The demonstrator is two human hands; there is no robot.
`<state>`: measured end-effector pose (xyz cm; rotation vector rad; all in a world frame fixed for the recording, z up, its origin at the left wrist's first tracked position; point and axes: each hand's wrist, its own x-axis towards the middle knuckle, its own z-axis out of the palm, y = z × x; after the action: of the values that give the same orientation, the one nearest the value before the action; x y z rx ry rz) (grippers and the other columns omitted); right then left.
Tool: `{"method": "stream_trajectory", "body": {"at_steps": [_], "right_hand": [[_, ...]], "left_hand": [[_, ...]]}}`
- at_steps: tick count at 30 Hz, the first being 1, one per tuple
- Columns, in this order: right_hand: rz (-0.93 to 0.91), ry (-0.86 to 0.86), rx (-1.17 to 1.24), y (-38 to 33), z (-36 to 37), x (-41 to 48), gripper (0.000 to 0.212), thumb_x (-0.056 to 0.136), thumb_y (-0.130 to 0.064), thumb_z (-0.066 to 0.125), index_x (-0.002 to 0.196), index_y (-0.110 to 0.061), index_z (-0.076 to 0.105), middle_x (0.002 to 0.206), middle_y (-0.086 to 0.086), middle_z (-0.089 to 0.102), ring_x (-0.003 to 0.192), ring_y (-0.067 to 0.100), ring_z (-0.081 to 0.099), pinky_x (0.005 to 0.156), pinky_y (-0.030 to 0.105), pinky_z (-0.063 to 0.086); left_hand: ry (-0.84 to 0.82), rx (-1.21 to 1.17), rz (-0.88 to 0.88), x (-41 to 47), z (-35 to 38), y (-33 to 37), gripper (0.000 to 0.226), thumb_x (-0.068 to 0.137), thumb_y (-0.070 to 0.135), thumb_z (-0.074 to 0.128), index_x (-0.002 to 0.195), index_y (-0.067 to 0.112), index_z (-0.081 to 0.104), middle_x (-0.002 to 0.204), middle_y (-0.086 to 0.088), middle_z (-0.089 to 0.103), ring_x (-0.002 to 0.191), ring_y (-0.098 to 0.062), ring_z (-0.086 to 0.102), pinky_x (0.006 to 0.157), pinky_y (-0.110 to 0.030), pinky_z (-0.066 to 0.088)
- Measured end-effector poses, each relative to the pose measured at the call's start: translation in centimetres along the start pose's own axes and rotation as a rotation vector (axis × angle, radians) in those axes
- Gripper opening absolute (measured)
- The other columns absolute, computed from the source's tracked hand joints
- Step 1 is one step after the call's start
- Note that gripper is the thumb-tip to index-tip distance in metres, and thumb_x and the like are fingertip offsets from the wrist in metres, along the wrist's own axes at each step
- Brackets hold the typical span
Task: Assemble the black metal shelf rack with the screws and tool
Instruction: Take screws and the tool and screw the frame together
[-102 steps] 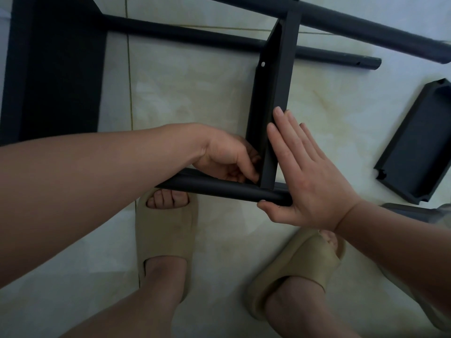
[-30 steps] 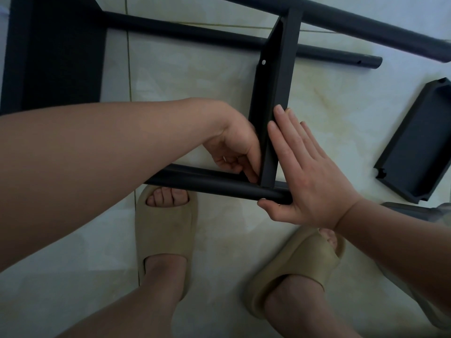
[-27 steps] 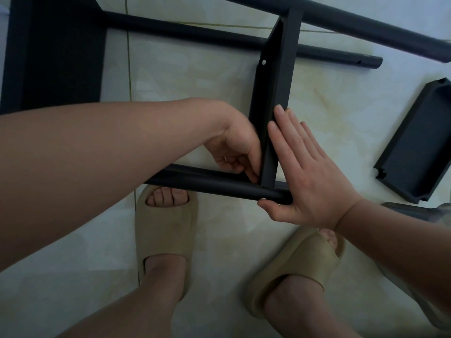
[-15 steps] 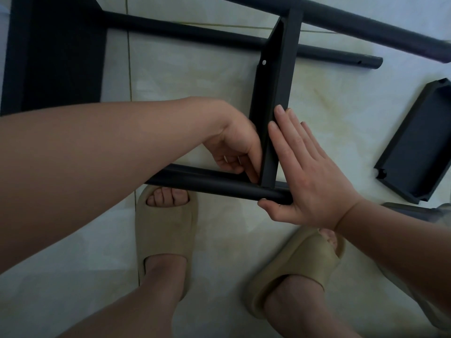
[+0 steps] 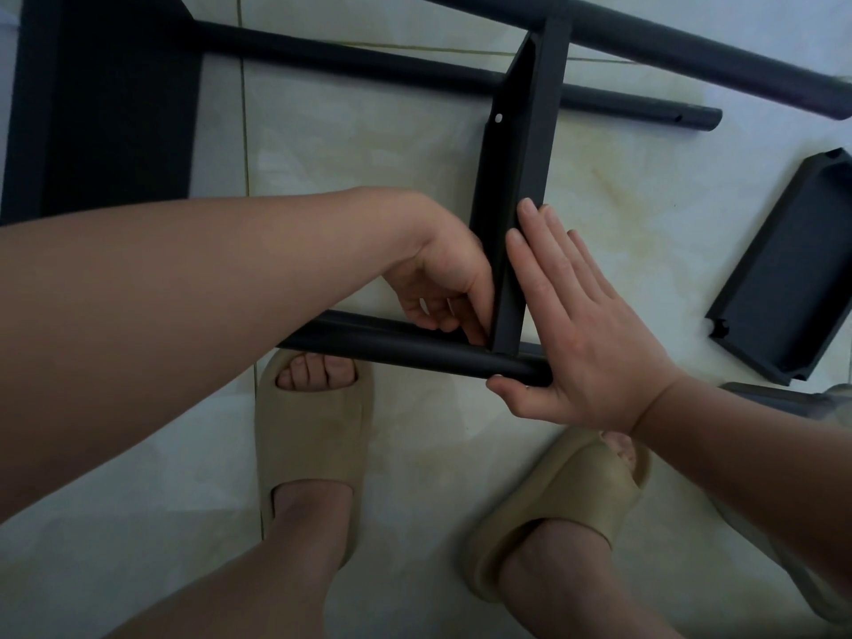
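The right hand (image 5: pixel 585 325) lies flat with straight fingers against the right face of the upright shelf panel (image 5: pixel 516 191), its thumb tucked under the end of the near tube (image 5: pixel 392 343). The left hand (image 5: pixel 442 288) sits on the panel's left side, fingers curled into the corner where the panel meets that tube; whether they pinch anything cannot be told. At the panel's far end run two more black tubes (image 5: pixel 369 62). Well to the panel's right a loose black tray (image 5: pixel 793 269) lies on the tile floor (image 5: pixel 369 154). Well to its left is a large dark panel (image 5: pixel 106 99). Below it stand two feet in beige slippers (image 5: pixel 313 435).
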<state>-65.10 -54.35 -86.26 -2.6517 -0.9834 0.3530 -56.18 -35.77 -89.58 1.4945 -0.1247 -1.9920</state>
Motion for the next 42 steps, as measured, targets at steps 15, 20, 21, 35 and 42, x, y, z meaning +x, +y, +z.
{"method": "stream_trajectory", "body": {"at_steps": [15,20,21,35,42], "right_hand": [[-0.007,0.011,0.002,0.12,0.22,-0.04,0.107,0.086,-0.062,0.057,0.157,0.008,0.019,0.166,0.027,0.010,0.156,0.040,0.007,0.123,0.059,0.022],[-0.004,0.006,0.001,0.06,0.13,-0.04,0.106,0.085,-0.062,0.056,0.156,0.008,0.019,0.166,0.027,0.010,0.156,0.040,0.007,0.123,0.059,0.022],[-0.004,0.006,0.001,0.04,0.12,-0.02,0.106,0.085,-0.062,0.056,0.156,0.008,0.019,0.166,0.027,0.010,0.156,0.040,0.007,0.123,0.059,0.022],[-0.001,0.001,-0.004,0.02,0.08,-0.02,0.107,0.085,-0.062,0.057,0.156,0.009,0.020,0.166,0.027,0.011,0.156,0.041,0.008,0.123,0.059,0.022],[0.001,0.002,-0.001,0.01,0.07,-0.02,0.107,0.085,-0.061,0.058,0.156,0.008,0.020,0.166,0.027,0.010,0.156,0.041,0.008,0.122,0.059,0.022]], "left_hand": [[0.010,-0.012,0.033,0.15,0.11,-0.34,0.008,0.089,0.015,0.067,0.084,0.020,0.071,0.082,0.003,0.070,0.064,-0.010,0.051,0.067,-0.023,0.042],[0.001,-0.043,0.068,0.25,-0.05,-0.32,0.015,0.089,0.008,0.067,0.079,0.019,0.070,0.075,0.004,0.069,0.062,-0.007,0.050,0.064,-0.019,0.043],[-0.003,-0.041,0.069,0.16,-0.09,-0.24,0.014,0.089,0.006,0.067,0.080,0.018,0.069,0.073,0.004,0.068,0.062,-0.007,0.050,0.064,-0.019,0.043],[0.003,-0.039,0.055,0.28,-0.01,-0.34,0.012,0.089,0.010,0.067,0.080,0.018,0.069,0.076,0.003,0.068,0.064,-0.009,0.049,0.068,-0.024,0.044],[0.013,-0.052,0.045,-0.01,-0.44,-0.35,0.008,0.089,0.010,0.066,0.090,0.018,0.069,0.077,0.005,0.066,0.063,-0.009,0.050,0.067,-0.021,0.044]]}}
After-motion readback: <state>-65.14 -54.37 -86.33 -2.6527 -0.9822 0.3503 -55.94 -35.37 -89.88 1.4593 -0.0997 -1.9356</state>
